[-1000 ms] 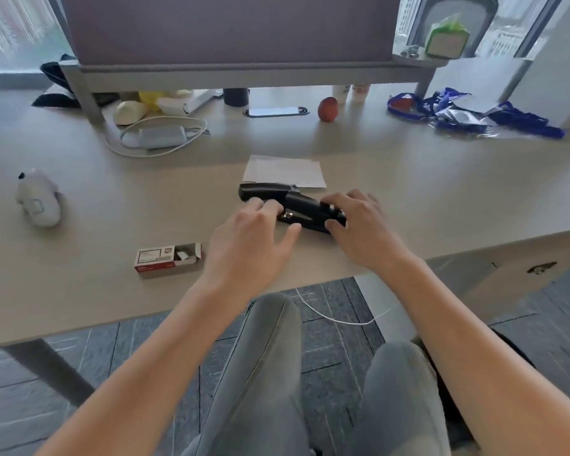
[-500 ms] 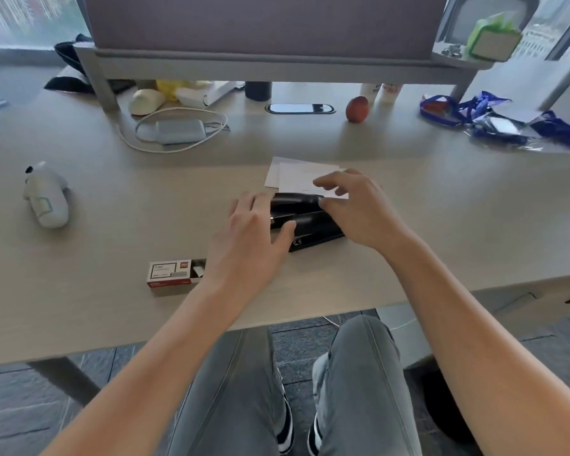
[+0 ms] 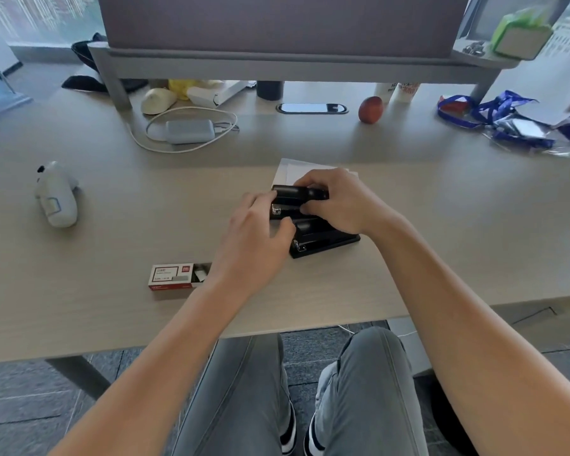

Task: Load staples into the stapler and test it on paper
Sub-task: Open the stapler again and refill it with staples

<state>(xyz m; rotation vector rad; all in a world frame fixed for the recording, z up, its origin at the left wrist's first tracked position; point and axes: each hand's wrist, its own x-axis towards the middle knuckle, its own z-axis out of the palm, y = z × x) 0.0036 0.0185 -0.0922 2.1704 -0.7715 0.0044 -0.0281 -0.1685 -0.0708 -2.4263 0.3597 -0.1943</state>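
A black stapler point(image 3: 313, 235) lies on the desk in front of me with its top cover lifted off the base. My right hand point(image 3: 339, 200) grips the raised cover from the right, fingers curled over it. My left hand point(image 3: 257, 240) holds the stapler's left end, thumb against the middle section. White paper point(image 3: 290, 169) lies just behind the stapler, partly hidden by my right hand. A red and white staple box point(image 3: 175, 277) sits to the left with its drawer slid partly out.
The wooden desk point(image 3: 112, 307) carries a white toy-like device point(image 3: 58, 195) at left, a grey charger with a coiled cable point(image 3: 188, 131), a reddish ball point(image 3: 371, 109) and blue lanyards point(image 3: 504, 116) at back right. A monitor shelf point(image 3: 277, 65) spans the back.
My right hand moved from the stapler's rear to its top and lifted the cover up. My left hand stayed at the stapler's left end.
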